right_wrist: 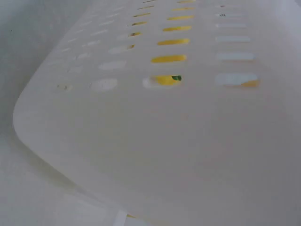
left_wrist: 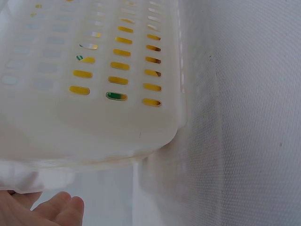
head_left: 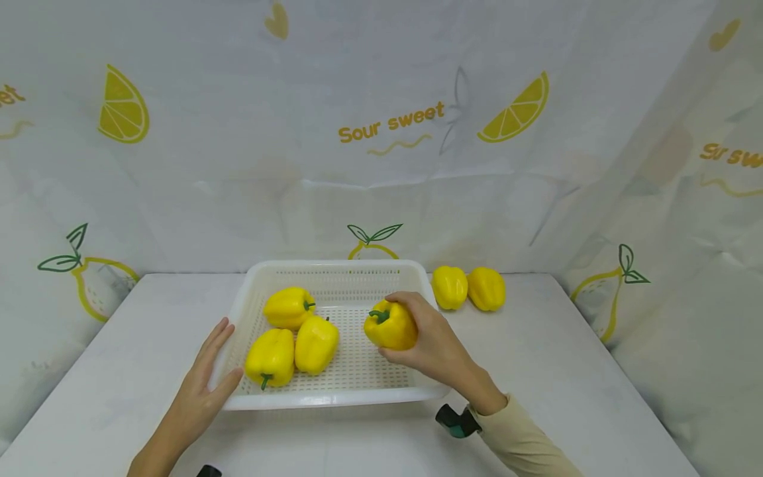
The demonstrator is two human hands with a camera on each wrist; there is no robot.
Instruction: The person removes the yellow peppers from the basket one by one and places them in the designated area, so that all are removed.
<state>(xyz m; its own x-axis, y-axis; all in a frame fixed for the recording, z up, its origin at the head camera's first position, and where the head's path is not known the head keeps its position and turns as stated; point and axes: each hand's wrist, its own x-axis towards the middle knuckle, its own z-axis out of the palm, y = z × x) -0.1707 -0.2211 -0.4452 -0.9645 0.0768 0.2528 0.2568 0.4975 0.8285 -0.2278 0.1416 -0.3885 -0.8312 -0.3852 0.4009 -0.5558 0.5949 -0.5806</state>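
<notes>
In the head view my right hand [head_left: 426, 341] grips a yellow bell pepper [head_left: 391, 326] over the right part of a white plastic basket [head_left: 334, 399]. Its green stem faces left. Three more peppers lie in the basket's left part: one at the back [head_left: 289, 307], one in front [head_left: 271, 358] and one beside it [head_left: 316, 345]. My left hand [head_left: 199, 391] is at the basket's left rim, fingers extended. The left wrist view shows some fingers [left_wrist: 59, 209] by the rim, below the slotted wall [left_wrist: 94, 122]. The basket wall [right_wrist: 155, 141] fills the right wrist view; the right hand is hidden there.
Two yellow bell peppers, one nearer the basket [head_left: 450, 287] and one farther right [head_left: 486, 289], stand on the white table [head_left: 536, 371] behind the basket's right side. A white lemon-print curtain [head_left: 238, 146] hangs along the back and sides.
</notes>
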